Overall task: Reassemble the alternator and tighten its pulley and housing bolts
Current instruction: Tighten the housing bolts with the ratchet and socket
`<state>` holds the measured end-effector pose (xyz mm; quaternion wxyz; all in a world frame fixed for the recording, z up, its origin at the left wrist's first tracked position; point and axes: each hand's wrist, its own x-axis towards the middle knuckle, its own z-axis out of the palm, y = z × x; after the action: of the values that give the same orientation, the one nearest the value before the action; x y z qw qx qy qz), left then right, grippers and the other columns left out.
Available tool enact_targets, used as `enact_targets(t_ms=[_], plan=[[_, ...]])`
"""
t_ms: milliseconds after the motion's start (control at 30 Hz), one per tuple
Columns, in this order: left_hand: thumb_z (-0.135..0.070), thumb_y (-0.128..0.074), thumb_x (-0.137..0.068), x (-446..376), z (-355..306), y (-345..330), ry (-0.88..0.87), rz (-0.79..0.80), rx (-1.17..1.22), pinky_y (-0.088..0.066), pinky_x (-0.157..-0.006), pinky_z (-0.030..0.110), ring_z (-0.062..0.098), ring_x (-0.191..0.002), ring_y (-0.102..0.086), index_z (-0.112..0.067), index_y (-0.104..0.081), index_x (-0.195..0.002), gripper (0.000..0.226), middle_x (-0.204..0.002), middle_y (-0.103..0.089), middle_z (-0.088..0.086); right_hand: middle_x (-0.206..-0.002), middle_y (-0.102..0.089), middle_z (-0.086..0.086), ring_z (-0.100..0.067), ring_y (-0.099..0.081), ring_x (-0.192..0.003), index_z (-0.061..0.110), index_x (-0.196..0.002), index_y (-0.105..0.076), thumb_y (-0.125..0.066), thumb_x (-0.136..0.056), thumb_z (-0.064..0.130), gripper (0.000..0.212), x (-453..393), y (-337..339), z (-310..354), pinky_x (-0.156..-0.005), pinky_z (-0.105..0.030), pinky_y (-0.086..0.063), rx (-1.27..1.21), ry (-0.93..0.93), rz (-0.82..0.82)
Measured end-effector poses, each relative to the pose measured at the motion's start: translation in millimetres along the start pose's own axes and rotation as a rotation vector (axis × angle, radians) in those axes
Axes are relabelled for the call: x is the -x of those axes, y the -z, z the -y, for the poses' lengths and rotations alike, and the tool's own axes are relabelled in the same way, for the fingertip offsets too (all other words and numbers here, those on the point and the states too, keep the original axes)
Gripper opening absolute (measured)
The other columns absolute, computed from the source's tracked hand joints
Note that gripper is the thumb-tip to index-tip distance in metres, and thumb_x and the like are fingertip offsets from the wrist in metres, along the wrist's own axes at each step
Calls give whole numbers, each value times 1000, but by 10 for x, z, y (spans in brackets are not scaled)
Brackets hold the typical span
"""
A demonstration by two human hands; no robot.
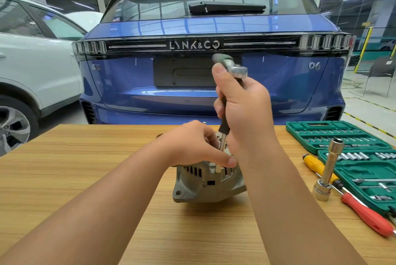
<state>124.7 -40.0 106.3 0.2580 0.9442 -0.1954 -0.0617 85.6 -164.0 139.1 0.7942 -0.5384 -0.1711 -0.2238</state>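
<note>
The alternator (205, 181) is stood on the wooden table (85, 168), just in front of the person, with its slotted housing turned toward the camera. It is steadied by the left hand (192, 142), whose fingers are curled over the top edge of the housing, the thumb pressed near the shaft of the tool. A ratchet driver (227, 102) with a long extension is gripped by the right hand (244, 110), the fingers wrapped fully round the black handle; the ratchet head (236, 70) is seen above the hand, and the thin shaft runs down into the housing, where its tip appears to be seated on a housing bolt, though the bolt itself is hidden.

For this step to be done well, the shaft should be kept in line with the bolt, since any lean of so long an extension is likely to let the socket ride off the head. The housing should be held firmly against the table so that it is not turned with the tool. The bolts are best snugged evenly, in turn, before final tightening.

A green socket set (347, 157), a long socket (327, 170) stood on end and two screwdrivers are lying to the right, well apart from the work.
</note>
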Motion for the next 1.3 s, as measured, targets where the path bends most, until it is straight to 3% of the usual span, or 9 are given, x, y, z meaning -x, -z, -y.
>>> enact_targets(t_ms=[67,167,300,467,767,967,1067,1167,1300], plan=[[-83,-74,-45,-11,12,2,6,-8,-1,-55,-64,33,4,-64,-64,-39,-70,-82,57,-69,-68,-17,-69,-52,4,-12,-44,-57,14,-100,-60,-65,-99,16,6,-2,10,12,-56,-27,-37,-70,-50,117],[-78,-74,-43,-14,16,9,-15,4,0,-63,-77,43,7,-68,-69,-37,-72,-84,58,-74,-72,-14,-74,-60,8,-11,-51,-62,23,-121,-57,-63,-97,2,32,46,-44,-46,-61,-25,-45,-123,15,187],[-77,-74,-43,-12,6,15,-43,15,-3,-62,-84,50,12,-83,-73,-36,-75,-93,65,-86,-75,-11,-86,-63,-1,-15,-53,-66,32,-119,-60,-62,-94,4,38,83,-89,-133,-60,-26,-48,-20,259,182],[-78,-71,-43,8,-22,13,-60,29,-10,-62,-85,50,15,-90,-72,-34,-74,-101,73,-93,-75,-9,-85,-64,9,-9,-54,-71,51,-116,-68,-58,-93,1,56,50,-54,-189,-63,-23,-48,-5,269,228],[-76,-73,-43,32,-2,14,-42,-1,-5,-60,-77,40,9,-77,-69,-35,-72,-92,64,-82,-72,-10,-87,-65,-7,-18,-53,-62,24,-119,-68,-49,-94,51,42,29,-8,-85,-57,-27,-44,-298,-38,334],[-80,-70,-39,-10,-1,-10,-7,-1,-15,-49,-59,30,-2,-57,-60,-43,-68,-78,54,-62,-64,-20,-64,-47,6,-14,-33,-54,1,-103,-63,-75,-91,27,30,47,-30,8,-47,-22,-32,-47,25,51],[-83,-71,-42,-16,6,-13,-1,0,-11,-53,-61,31,3,-65,-64,-39,-68,-79,57,-65,-65,-19,-65,-52,6,-12,-43,-58,13,-91,-63,-74,-90,26,16,17,29,51,-58,-27,-39,0,-65,86],[-83,-74,-44,-25,12,2,7,-3,-16,-58,-68,36,9,-72,-68,-36,-70,-81,60,-69,-69,-17,-81,-64,6,-11,-58,-70,28,-117,-63,-69,-88,19,31,4,60,71,-70,-29,-47,-126,-138,250],[-79,-74,-44,-25,1,10,-19,16,-17,-61,-80,43,8,-76,-70,-33,-74,-90,65,-79,-73,-12,-84,-63,1,-11,-57,-63,40,-120,-59,-59,-99,2,44,68,-32,-50,-61,-26,-51,43,164,179]])
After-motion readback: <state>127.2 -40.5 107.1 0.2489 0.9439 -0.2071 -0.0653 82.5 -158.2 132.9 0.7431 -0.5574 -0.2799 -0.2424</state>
